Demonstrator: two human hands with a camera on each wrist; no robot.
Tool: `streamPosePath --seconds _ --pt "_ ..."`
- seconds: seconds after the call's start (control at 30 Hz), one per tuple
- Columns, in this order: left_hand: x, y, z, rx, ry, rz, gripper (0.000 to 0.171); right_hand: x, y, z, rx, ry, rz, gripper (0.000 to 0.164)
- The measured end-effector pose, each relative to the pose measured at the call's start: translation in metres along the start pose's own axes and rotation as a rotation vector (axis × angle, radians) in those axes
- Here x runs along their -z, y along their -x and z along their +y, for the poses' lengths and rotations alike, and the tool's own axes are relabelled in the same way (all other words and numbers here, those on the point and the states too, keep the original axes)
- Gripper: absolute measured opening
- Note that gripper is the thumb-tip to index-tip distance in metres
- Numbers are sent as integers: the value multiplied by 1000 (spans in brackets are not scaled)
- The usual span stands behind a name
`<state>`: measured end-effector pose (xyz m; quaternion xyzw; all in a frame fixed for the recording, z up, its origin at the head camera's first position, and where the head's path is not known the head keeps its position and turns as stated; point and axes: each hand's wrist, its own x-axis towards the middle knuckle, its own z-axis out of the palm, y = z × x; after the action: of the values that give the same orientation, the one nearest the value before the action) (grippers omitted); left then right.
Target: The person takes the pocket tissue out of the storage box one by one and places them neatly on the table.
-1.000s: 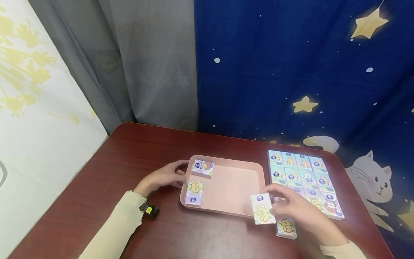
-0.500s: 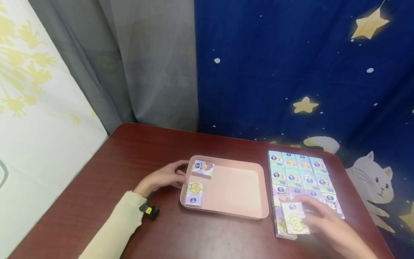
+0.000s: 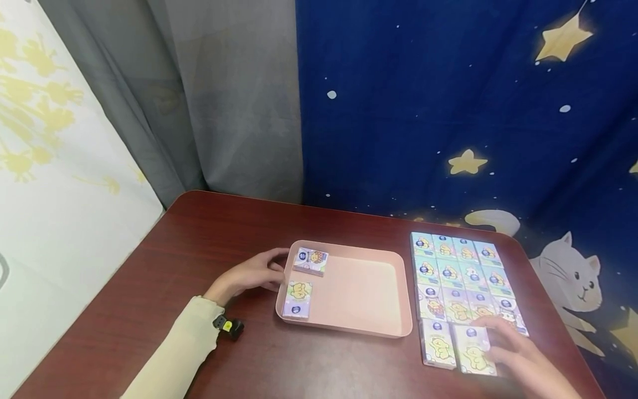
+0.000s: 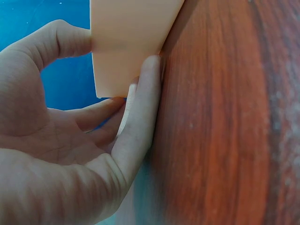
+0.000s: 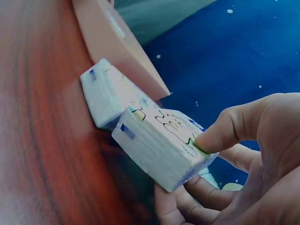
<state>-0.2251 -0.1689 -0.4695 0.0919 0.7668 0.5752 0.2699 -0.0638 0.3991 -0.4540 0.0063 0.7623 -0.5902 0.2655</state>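
My right hand [image 3: 520, 352] pinches a pocket tissue pack [image 3: 472, 354] with a yellow cartoon puppy, thumb on its top face. In the right wrist view the held tissue pack [image 5: 157, 145] tilts beside another pack [image 5: 112, 96]. That neighbouring pack [image 3: 438, 346] lies flat on the table in the head view. At the left end of a pink tray [image 3: 359, 293], my left hand [image 3: 256, 271] holds the edge with bent fingers. The left wrist view has the left hand's fingers [image 4: 140, 108] against the tray's outer wall [image 4: 124, 51]. Two tissue packs [image 3: 310, 260] [image 3: 298, 299] lie in the tray's left part.
Rows of blue and purple tissue packs [image 3: 451, 271] form a block right of the tray. The dark red wooden table [image 3: 234, 221] ends at a blue star-print curtain [image 3: 379, 111] and a grey curtain [image 3: 239, 100]. A white patterned surface [image 3: 65, 221] borders its left side.
My right hand has carried its tissue pack rightward from the tray's front right corner, over another pack, and down beside it. The left hand stays at the tray.
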Motion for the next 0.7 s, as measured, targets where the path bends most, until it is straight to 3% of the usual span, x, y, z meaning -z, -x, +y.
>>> streamPosePath --seconds 0.1,0.23,0.47,0.7 --pt "0 0 0 -1 -1 1 89 -7 -1 -2 -62 163 126 42" --pt "0 -1 -1 -3 3 -4 89 -16 -4 -4 -115 374 261 54" --pt "2 -2 -2 -2 -2 -7 89 -23 -5 1 -123 387 339 61" --pt "2 -2 -2 -3 -4 -9 89 -27 -6 -1 -155 518 389 65"
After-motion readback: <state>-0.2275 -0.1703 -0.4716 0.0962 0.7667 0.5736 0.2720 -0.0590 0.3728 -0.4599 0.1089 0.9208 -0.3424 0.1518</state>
